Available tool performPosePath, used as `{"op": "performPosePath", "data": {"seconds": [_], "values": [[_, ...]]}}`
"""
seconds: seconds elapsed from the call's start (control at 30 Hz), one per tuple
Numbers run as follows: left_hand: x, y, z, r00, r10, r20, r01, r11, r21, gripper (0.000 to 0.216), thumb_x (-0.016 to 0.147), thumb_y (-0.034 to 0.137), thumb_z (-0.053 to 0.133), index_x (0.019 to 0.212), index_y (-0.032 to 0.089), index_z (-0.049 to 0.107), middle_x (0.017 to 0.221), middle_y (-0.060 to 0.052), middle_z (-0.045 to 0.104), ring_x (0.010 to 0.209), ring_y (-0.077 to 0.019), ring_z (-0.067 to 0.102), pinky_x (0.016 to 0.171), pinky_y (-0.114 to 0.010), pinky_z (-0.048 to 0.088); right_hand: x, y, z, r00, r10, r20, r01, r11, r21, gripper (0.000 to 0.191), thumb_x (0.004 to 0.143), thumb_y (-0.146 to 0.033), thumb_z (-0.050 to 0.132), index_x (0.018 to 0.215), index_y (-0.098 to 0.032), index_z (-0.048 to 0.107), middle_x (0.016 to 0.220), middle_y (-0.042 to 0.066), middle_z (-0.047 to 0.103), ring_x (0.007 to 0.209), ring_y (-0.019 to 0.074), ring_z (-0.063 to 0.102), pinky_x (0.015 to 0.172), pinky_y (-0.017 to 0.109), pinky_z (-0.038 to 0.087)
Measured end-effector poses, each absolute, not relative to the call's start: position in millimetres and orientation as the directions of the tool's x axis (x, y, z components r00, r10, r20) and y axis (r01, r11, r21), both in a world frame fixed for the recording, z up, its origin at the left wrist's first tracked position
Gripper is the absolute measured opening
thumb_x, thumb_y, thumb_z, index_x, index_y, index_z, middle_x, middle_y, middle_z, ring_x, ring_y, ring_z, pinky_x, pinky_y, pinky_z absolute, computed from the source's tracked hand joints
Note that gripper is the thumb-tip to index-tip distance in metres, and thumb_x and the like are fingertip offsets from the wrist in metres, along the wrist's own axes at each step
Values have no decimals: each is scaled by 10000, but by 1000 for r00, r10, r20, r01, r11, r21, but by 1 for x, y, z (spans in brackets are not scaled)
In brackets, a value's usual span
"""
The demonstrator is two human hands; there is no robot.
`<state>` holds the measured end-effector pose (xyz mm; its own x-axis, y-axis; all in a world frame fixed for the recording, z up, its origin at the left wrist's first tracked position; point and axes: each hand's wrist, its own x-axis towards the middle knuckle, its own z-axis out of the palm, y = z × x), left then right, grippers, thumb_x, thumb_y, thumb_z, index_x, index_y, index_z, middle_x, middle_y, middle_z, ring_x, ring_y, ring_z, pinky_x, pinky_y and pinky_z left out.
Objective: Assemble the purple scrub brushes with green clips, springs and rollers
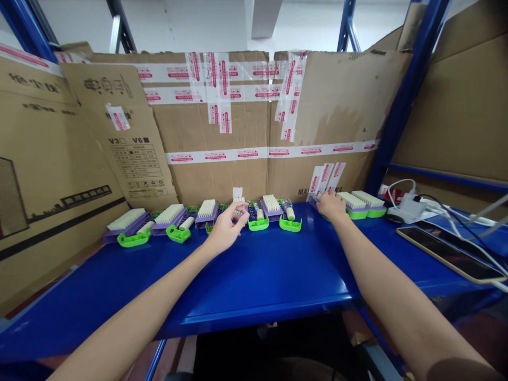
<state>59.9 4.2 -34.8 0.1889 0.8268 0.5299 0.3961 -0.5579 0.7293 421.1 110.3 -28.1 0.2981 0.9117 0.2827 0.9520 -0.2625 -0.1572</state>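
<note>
A row of purple and green brushes with cream bristles lines the back of the blue shelf. My left hand reaches into the middle of the row, fingers curled round a brush there. My right hand lies over the left end of a brush group at the right, fingers bent down on a purple brush. Further brushes lie at the left, and one sits between my hands.
Taped cardboard sheets wall the back and sides. Small pink and white label strips lean against the cardboard. A phone lies at the right, with a white charger and cables behind it. Blue rack posts frame the shelf.
</note>
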Motion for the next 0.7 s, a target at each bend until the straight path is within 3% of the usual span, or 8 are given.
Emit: {"op": "performPosePath", "data": {"seconds": [0.7], "values": [[59,5,-36,200,831,519,473,-546,692,401,1022,499,613,1280,200,683,1110,-77,703,829,-179,677,561,-237,575,430,115,-30,343,893,292,937,-303,-174,536,1057,-352,612,1506,-61,575,1542,294,544,1431,408,539,1120,506,453]]}}
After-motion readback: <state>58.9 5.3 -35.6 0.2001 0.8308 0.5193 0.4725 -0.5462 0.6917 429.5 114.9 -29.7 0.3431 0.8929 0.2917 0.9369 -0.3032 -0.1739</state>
